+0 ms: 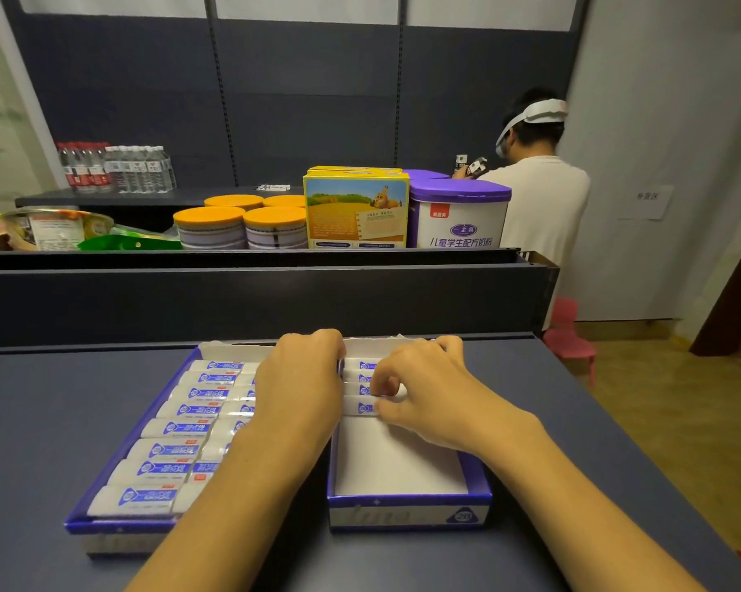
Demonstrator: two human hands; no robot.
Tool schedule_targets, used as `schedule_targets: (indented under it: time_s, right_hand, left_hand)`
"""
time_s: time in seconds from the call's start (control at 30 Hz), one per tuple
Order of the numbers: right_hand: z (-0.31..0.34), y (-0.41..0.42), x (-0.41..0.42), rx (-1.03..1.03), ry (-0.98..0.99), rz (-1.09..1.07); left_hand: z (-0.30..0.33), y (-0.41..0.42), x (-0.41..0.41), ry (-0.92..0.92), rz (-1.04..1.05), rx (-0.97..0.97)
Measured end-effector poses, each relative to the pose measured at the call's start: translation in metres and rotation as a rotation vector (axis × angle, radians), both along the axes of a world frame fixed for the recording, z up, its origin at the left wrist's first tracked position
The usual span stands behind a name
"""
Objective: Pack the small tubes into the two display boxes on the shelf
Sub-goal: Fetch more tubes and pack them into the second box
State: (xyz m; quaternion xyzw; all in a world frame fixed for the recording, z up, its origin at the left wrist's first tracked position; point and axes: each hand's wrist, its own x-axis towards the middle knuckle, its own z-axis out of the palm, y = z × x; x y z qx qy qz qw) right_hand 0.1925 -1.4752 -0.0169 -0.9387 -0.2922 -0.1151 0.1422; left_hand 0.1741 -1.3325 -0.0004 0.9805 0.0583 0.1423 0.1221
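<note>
Right hand (420,395) pinches a small white blue-labelled tube (362,407), seating it fourth in the right blue cardboard display box (407,502). Left hand (300,378) fingers curl, seemingly over the boxes' shared wall, bracing; left box (116,525) looks full.

Behind the yellow box (356,207): a purple-lidded milk powder tub (460,215) just right of it, four orange-lidded cans (240,224) just left, snack bags (48,230) far left, water bottles (116,166) behind those. A pink chair (571,335) stands far right.

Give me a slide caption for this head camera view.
Right hand places a tube in the part-filled right box; left hand rests over the full left box.
</note>
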Motion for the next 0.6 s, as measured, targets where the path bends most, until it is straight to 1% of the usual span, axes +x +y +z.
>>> schedule_targets:
  time_s: [0.3,0.43,0.6]
  right_hand:
    - [-0.001,0.001,-0.003,0.014,-0.004,-0.019]
    - [0.0,0.002,-0.004,-0.021,-0.012,-0.028]
    - [0.017,-0.009,0.0,0.01,-0.057,-0.11]
  left_hand:
    - [0.0,0.0,0.001,0.021,0.001,0.027]
    - [0.0,-0.001,0.002,0.032,0.0,0.034]
    - [0.005,-0.002,0.0,0.06,-0.001,0.036]
